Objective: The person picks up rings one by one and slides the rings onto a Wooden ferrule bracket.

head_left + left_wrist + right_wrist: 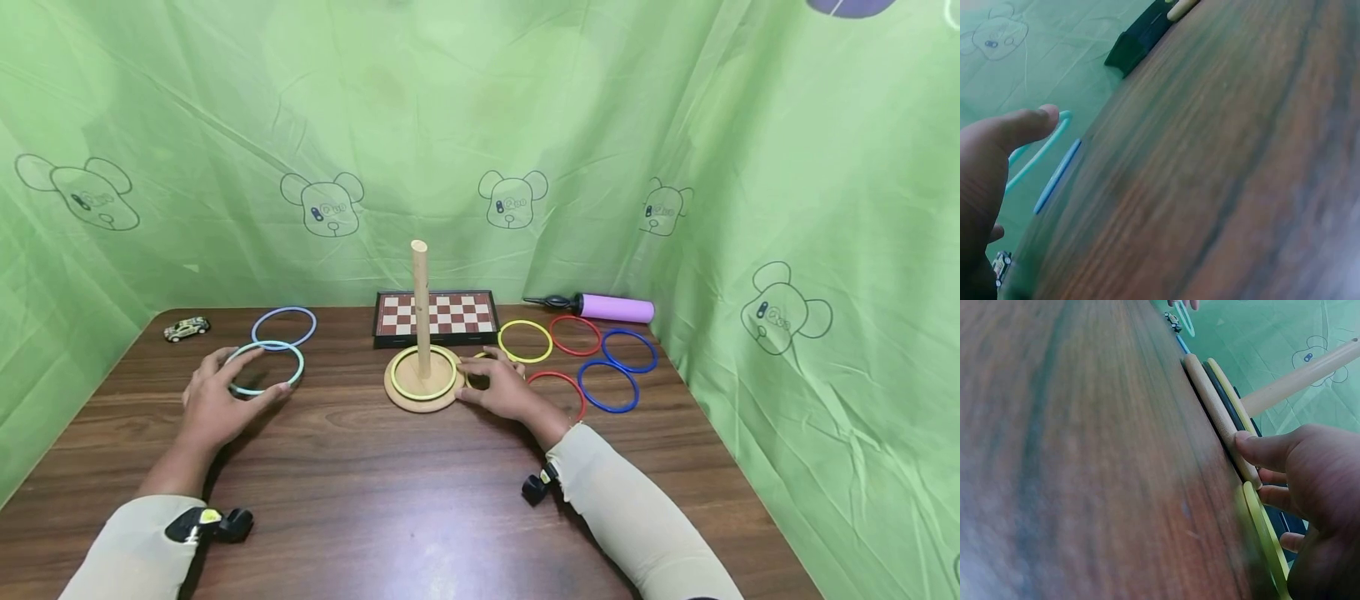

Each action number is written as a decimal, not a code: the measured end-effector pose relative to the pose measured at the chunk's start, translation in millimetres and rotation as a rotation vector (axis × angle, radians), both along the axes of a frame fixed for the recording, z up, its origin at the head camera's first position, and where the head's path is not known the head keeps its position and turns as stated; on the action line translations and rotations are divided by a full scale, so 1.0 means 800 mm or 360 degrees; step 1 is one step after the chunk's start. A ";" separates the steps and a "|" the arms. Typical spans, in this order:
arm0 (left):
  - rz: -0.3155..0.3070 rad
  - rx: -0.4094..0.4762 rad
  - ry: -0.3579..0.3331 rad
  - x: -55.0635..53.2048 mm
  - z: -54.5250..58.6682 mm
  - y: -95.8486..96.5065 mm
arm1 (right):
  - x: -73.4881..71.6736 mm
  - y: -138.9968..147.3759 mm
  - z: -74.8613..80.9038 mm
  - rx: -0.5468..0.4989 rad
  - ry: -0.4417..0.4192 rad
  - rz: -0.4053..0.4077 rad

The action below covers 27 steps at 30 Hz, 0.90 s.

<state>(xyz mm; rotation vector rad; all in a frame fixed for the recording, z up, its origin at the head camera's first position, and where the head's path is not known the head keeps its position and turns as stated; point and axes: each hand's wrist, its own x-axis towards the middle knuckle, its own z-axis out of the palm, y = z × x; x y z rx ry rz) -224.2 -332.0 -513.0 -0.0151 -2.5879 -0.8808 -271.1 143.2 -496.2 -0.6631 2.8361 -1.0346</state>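
My left hand pinches a pale turquoise ring between thumb and fingers. In the left wrist view, the turquoise ring hangs over a light blue ring on the table. At the round wooden base, my right hand grips the right edge of a yellow ring. That ring encircles the upright wooden post; the right wrist view shows a dark gap between the yellow ring and the base. Another yellow ring lies under my right hand, partly hidden.
Behind the post is a folded chessboard. Further right lie a third yellow ring, a red ring, blue rings and a purple hand pump. A toy car stands far left. Green cloth hangs behind the table.
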 end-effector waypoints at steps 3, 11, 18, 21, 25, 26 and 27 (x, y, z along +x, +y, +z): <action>-0.0007 0.0012 0.0060 -0.001 0.003 0.006 | 0.000 0.000 -0.001 0.0005 0.0011 -0.0003; -0.0081 0.0105 0.0210 -0.004 0.009 0.027 | 0.001 0.001 0.000 -0.0012 0.0019 0.0002; -0.0106 0.0229 0.0233 -0.010 0.021 0.043 | 0.001 0.002 -0.003 -0.0025 0.0004 0.0003; -0.0118 0.0266 0.0261 -0.013 0.024 0.049 | 0.001 0.002 -0.004 -0.0020 -0.0004 0.0005; -0.0144 0.0319 0.0295 -0.016 0.029 0.058 | 0.000 0.000 -0.002 0.0003 0.0009 0.0010; -0.0153 0.0336 0.0296 -0.017 0.032 0.061 | 0.000 0.000 -0.002 0.0006 0.0012 0.0006; -0.0162 0.0351 0.0296 -0.017 0.034 0.063 | 0.000 -0.001 -0.001 0.0007 0.0014 0.0002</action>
